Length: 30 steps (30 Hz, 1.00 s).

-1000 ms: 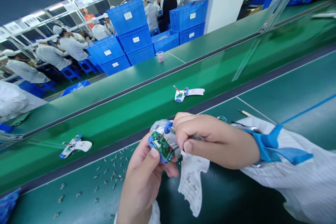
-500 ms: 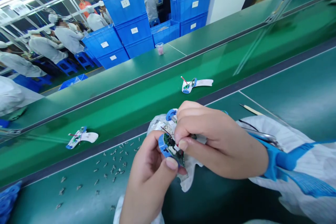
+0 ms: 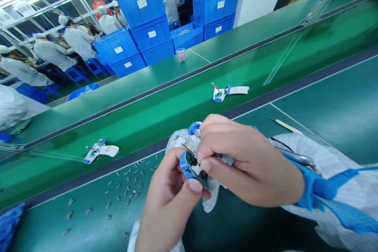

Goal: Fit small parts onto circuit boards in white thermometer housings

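Circuit board (image 3: 196, 173), green and seated in a blue plastic ring (image 3: 183, 165), is held above the bench (image 3: 313, 126), pinched from below by the left hand (image 3: 168, 201) and from above by the right hand (image 3: 251, 165), the grip of each closed on it. Thin wires (image 3: 189, 149) run from the board, so even, gentle pressure is advised to keep them from being strained. Crumpled plastic sheet (image 3: 177, 145) is bunched behind the hands. Loose metal parts (image 3: 124, 189) are scattered to the left, where space is tight; a wooden stick (image 3: 286, 126) and tweezers (image 3: 298, 158) lie near the right sleeve (image 3: 333, 157). Open room is left ahead, toward the green conveyor belt (image 3: 165, 126).
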Available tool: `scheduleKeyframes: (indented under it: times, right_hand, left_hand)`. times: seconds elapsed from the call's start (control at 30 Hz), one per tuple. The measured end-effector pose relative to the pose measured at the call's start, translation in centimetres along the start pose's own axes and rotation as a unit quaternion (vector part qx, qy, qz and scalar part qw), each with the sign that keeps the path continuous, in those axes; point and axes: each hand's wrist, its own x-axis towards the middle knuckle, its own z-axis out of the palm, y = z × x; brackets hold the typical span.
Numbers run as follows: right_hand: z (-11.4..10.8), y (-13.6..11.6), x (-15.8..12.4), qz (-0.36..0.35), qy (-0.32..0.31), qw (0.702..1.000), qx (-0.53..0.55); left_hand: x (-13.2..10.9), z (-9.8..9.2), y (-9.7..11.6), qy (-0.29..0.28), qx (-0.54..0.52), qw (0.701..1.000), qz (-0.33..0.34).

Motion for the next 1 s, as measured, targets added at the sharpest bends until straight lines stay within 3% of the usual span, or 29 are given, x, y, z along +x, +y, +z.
scheduleKeyframes:
  times: [0.23, 0.4, 0.53, 0.67, 0.8, 0.87, 1.0]
  right_hand:
    - [0.1, -0.3, -0.1, -0.012, -0.006, 0.998, -0.059]
    - [0.0, -0.3, 0.0, -0.009, -0.017, 0.998, -0.057]
    - [0.1, -0.2, 0.1, -0.010, -0.010, 0.998, -0.058]
    - [0.2, -0.5, 0.2, -0.012, -0.007, 0.998, -0.061]
    - [0.1, -1.3, 0.0, -0.005, -0.012, 0.997, -0.078]
    - [0.1, -1.7, -0.2, -0.006, -0.015, 0.996, -0.092]
    - [0.5, -2.1, -0.5, -0.003, -0.002, 0.994, -0.110]
  left_hand:
    - [0.0, -0.3, -0.3, -0.011, 0.044, 0.999, 0.023]
    - [-0.1, -0.4, -0.2, 0.038, 0.183, 0.978, 0.097]
    - [-0.3, 0.2, -0.3, 0.061, 0.283, 0.941, 0.176]
    - [-0.6, 1.3, -1.3, 0.130, 0.361, 0.898, 0.215]
    - [-1.0, 1.7, -2.4, 0.183, 0.474, 0.825, 0.247]
    - [-1.2, 1.7, -2.8, 0.192, 0.508, 0.802, 0.250]
    - [-1.5, 2.0, -3.4, 0.227, 0.543, 0.782, 0.208]
